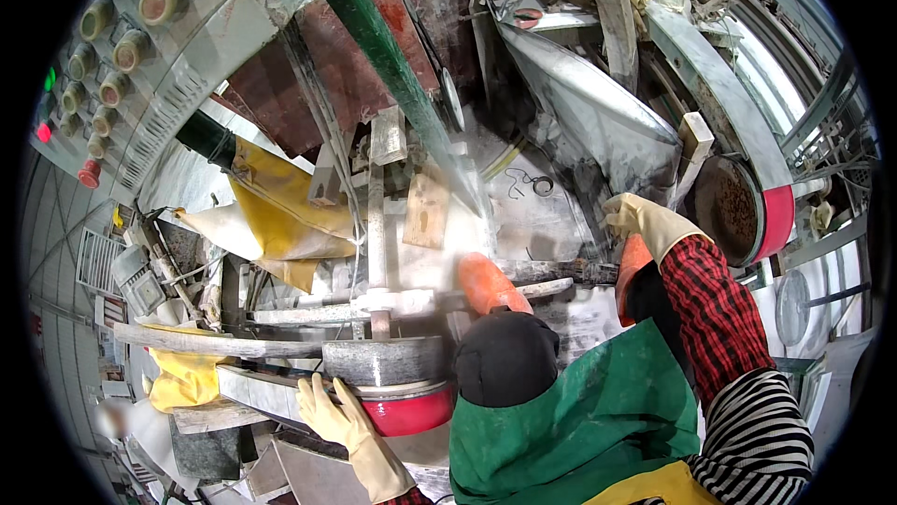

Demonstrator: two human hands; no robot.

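My left hand [341, 421], in a cream rubber glove, has its fingers spread at the lower left. It rests where a pale marbled strip [266, 396] meets a red band [408, 413] curving below a grey drum [383, 361]. My right hand [654, 223], in a matching glove, is bent with its fingers curled together beside a worn grey curved sheet [598, 113]. Whatever those fingers hold, if anything, is hidden. A wooden block [694, 139] stands just beyond this hand. Orange boot toes [491, 283] show beyond my black-clad knee and green apron [570, 412].
A control panel [121, 47] with round buttons fills the upper left. A green bar [392, 52] slants across the middle. Yellow cloth [280, 197] hangs from a pipe. Rightward, a marbled curved strip [719, 75] ends in red beside a rusty disc [727, 211]. Scrap crowds the top.
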